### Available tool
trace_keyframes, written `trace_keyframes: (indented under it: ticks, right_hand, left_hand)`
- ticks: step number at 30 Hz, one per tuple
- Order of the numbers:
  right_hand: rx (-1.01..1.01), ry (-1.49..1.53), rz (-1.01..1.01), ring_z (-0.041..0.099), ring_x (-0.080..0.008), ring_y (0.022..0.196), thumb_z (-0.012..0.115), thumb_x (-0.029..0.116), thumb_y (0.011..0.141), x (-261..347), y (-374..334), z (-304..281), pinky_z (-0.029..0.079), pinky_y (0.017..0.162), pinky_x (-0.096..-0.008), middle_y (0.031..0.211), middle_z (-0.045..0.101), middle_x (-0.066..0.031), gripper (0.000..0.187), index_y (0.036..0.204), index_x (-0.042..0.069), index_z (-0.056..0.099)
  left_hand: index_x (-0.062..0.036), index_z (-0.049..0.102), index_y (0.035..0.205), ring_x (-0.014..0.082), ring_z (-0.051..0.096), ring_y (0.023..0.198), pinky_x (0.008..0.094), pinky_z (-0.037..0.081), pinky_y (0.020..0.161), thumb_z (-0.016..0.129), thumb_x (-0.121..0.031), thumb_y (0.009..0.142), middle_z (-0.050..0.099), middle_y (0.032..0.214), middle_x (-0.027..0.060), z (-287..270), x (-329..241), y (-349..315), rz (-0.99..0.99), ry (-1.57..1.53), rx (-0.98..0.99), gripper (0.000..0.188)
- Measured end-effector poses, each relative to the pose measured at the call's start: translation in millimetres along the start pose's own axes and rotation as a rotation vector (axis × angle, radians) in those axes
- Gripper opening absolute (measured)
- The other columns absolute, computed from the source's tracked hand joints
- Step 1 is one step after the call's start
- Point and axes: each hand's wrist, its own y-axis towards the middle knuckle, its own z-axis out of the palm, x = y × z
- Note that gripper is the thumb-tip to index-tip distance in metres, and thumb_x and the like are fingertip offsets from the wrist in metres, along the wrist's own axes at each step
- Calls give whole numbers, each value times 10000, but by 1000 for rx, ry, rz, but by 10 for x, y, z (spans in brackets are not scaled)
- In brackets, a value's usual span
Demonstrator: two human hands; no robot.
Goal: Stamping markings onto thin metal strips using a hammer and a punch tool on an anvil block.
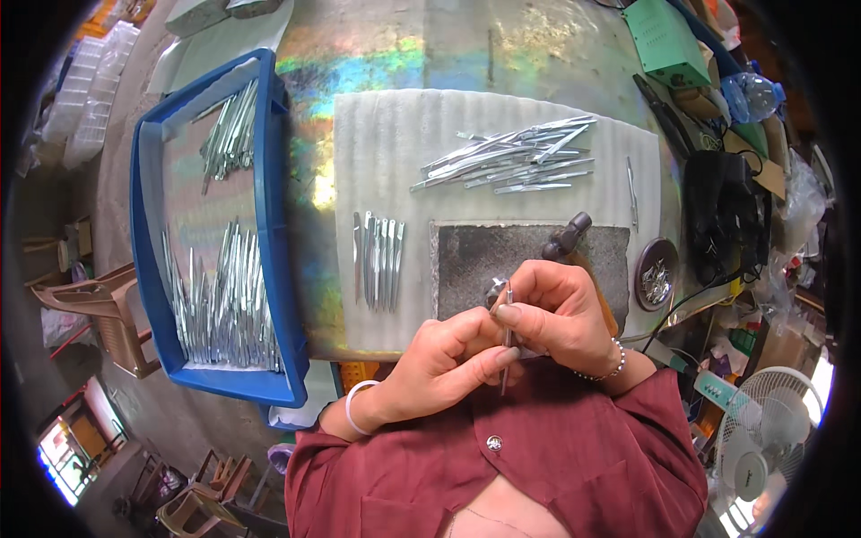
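Observation:
Close to my body, in front of the dark red shirt, both hands are closed on one slim metal rod (508, 336) standing nearly upright in the picture. My left hand (453, 354) pinches its lower part between thumb and fingers. Higher up, my right hand (552, 309) grips it near the top end. A small shiny rounded metal piece (495, 289) shows beside the fingertips; whether it is held cannot be made out. Just beyond the hands lies a dark rectangular block (475, 260), with a hammer (567, 238) resting across its right side, its wooden handle partly behind my right hand.
A white foam sheet (386, 161) carries a loose pile of metal strips (511, 157), a short row of strips (381, 260) and a round dish of small metal parts (657, 276). A blue tray (269, 179) with many strips stands left. A fan (762, 439) is at right.

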Motion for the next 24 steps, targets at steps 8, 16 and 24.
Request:
trace_keyframes:
  ticks: [8, 16, 24]
  right_hand:
    - [-58, 52, 81, 448, -18, 528, 590, 96, 903, 79, -3, -35, 328, 457, -176, 672, 567, 6, 78, 879, 27, 563]
    - [-52, 70, 51, 438, -16, 527, 579, 101, 910, 38, -47, -111, 319, 454, -176, 679, 564, 10, 79, 886, 27, 562]
    - [-6, 81, -8, 469, -20, 589, 544, 101, 931, -5, -118, -164, 363, 500, -180, 722, 566, 5, 112, 968, -2, 569]
  left_hand:
    - [9, 503, 1012, 116, 632, 733, 230, 507, 634, 494, -101, 961, 660, 827, 85, 13, -53, 97, -122, -179, 78, 121]
    - [9, 501, 974, 103, 619, 703, 226, 497, 616, 508, -85, 952, 651, 795, 76, 82, -45, 141, -132, -155, 54, 97]
    - [-22, 498, 833, 63, 580, 578, 216, 440, 507, 626, -39, 877, 604, 645, 36, 164, -41, 145, -112, -50, -38, 136]
